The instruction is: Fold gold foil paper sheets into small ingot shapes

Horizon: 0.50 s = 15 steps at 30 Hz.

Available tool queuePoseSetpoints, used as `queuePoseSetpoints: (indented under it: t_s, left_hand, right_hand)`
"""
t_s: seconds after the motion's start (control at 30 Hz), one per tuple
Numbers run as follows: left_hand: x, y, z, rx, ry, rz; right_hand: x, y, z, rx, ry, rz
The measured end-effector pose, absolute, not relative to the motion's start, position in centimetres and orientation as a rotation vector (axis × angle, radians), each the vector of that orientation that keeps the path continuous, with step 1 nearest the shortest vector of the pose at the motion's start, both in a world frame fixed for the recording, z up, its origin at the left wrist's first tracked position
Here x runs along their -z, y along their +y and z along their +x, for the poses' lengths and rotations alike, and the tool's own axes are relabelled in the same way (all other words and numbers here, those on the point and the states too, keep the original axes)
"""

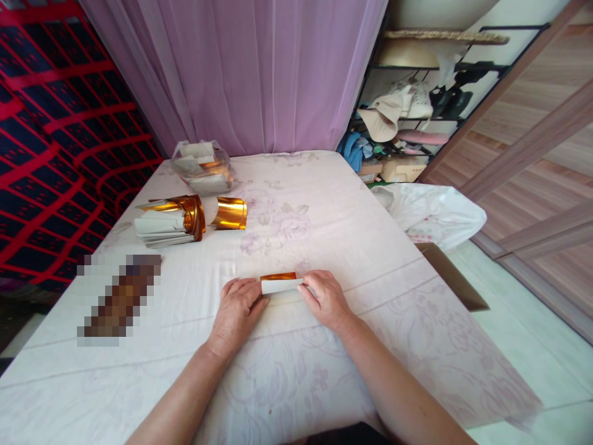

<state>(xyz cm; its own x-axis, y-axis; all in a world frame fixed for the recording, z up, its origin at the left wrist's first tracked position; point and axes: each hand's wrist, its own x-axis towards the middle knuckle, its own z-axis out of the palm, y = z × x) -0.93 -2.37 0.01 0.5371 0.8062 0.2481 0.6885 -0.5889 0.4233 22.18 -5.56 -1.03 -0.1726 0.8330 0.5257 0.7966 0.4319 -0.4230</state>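
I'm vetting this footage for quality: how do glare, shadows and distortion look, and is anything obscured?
Head view: bright glare streaks the gold foil; shadows around the left hand and right hand look soft and faint; wood-grain panels slant steeply, perhaps partly wide-angle distortion; a coarse pixelated patch hides whatever is there.

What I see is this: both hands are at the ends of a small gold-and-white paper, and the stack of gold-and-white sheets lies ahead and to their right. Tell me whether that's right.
Not quite: the head view shows the stack of gold-and-white sheets ahead and to the left of the left hand and right hand, both at the ends of the small gold-and-white paper.
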Motion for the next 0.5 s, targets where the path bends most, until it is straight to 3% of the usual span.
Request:
queuePoseSetpoints:
  t_s: [0.5]
  left_hand:
    - [-0.30,-1.91,-0.69,-0.651,1.316,2.507]
  right_hand:
    - [1.07,-5.65,22.23,-0.152,-1.918,-1.331]
